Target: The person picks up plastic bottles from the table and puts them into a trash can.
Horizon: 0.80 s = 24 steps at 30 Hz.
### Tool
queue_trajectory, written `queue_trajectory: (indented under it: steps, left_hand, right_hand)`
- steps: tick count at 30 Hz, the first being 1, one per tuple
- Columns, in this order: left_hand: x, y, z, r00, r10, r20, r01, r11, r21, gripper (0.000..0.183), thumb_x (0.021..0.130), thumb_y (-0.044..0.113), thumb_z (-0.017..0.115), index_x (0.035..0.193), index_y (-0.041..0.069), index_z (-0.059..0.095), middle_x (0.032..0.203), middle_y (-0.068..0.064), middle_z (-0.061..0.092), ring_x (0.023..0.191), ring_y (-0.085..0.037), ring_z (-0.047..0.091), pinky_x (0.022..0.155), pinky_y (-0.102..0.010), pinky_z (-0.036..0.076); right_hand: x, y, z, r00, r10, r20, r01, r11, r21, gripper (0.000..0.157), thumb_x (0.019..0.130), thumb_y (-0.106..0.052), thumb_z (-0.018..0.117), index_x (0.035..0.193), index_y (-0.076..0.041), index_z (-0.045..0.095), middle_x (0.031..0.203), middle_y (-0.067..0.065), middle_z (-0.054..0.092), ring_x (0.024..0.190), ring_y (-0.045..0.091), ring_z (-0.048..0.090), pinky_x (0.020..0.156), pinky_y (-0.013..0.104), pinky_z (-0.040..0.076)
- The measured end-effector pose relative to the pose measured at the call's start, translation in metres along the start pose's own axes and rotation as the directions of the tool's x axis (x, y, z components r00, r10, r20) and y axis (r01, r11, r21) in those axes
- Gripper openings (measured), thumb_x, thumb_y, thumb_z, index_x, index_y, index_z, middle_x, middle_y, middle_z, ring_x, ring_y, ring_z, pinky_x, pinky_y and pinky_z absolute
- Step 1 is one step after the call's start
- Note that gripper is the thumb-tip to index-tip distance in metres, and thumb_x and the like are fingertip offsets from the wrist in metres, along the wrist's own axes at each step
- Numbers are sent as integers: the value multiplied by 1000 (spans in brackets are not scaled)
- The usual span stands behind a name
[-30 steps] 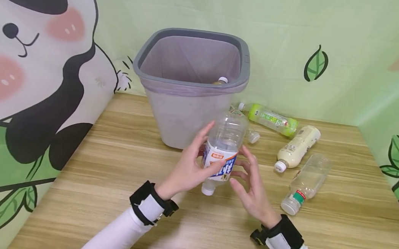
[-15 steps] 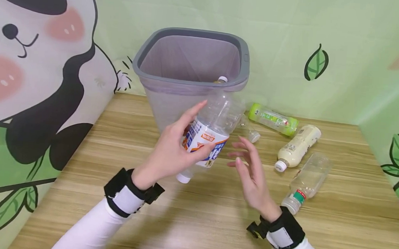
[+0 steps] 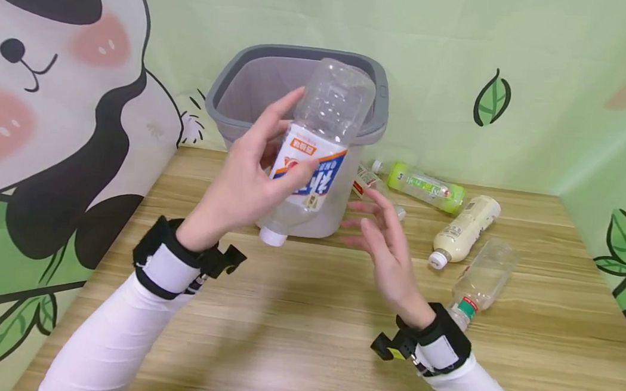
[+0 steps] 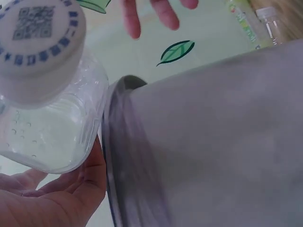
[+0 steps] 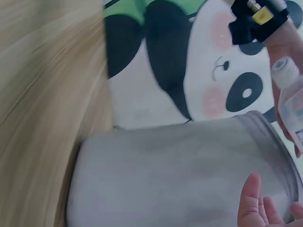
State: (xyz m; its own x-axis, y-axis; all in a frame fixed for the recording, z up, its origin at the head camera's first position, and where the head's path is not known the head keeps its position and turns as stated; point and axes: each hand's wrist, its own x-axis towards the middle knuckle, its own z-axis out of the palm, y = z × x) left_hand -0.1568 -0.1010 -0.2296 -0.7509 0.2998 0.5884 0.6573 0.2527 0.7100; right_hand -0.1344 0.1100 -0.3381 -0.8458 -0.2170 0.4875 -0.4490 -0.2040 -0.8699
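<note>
My left hand (image 3: 250,174) grips a clear plastic bottle (image 3: 335,101) around its white, blue and orange label. The bottle tilts upside down, its white cap (image 3: 273,235) low and its base overlapping the bin's opening in the head view. In the left wrist view the cap (image 4: 40,47) is close to the lens, with the bin wall (image 4: 227,132) beside it. My right hand (image 3: 387,254) holds nothing, its fingers relaxed in front of the bin's right side. The right wrist view catches its fingers (image 5: 251,203) and the bottle (image 5: 293,106) at the right edge.
A grey, bag-lined bin (image 3: 233,86) stands at the back of the wooden table (image 3: 293,338). Right of it lie a green-labelled bottle (image 3: 426,187), a cream bottle (image 3: 465,232), a clear bottle (image 3: 486,272) and another partly hidden bottle (image 3: 370,181). A panda-printed cloth (image 3: 70,115) hangs at left.
The left hand has lifted the bottle up and left, from in front of the bin to its rim. The right hand has come away from the bottle and stays lower right.
</note>
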Motion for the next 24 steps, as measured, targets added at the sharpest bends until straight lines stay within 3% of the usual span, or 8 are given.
queue_trajectory:
  steps: [6, 12, 18, 24]
  left_hand:
    - [29, 6, -17, 995, -95, 0, 95, 994, -44, 67, 90, 14, 59, 149, 18, 28, 121, -15, 58, 89, -26, 66, 77, -37, 56]
    - [57, 10, -26, 975, -222, -20, 222, 975, -6, 67, 92, 22, 57, 150, 22, 24, 129, -12, 54, 103, -22, 62, 85, -34, 53]
    - [84, 12, -35, 926, -373, -52, 370, 927, -52, 67, 93, 33, 56, 150, 35, 20, 135, -7, 50, 107, -21, 58, 90, -37, 48]
    - [104, -1, -47, 882, -465, -71, 457, 883, -108, 69, 94, 35, 55, 150, 35, 15, 139, -10, 43, 112, -22, 54, 93, -36, 46]
  right_hand:
    - [18, -13, 14, 989, 143, -26, -136, 976, 167, 45, 100, -7, 34, 144, -5, 28, 127, 24, 43, 105, 32, 55, 85, 40, 52]
    - [32, -18, 25, 981, 193, -32, -179, 948, 262, 46, 99, -6, 34, 144, -5, 28, 123, 18, 45, 102, 29, 56, 85, 37, 52]
    - [32, -17, 28, 974, 221, -40, -203, 943, 263, 47, 98, -3, 34, 144, -3, 27, 121, 15, 46, 99, 28, 57, 83, 36, 52]
    - [25, -14, 28, 972, 232, -45, -215, 946, 241, 46, 97, -2, 34, 142, -1, 27, 123, 20, 45, 98, 27, 58, 83, 37, 52]
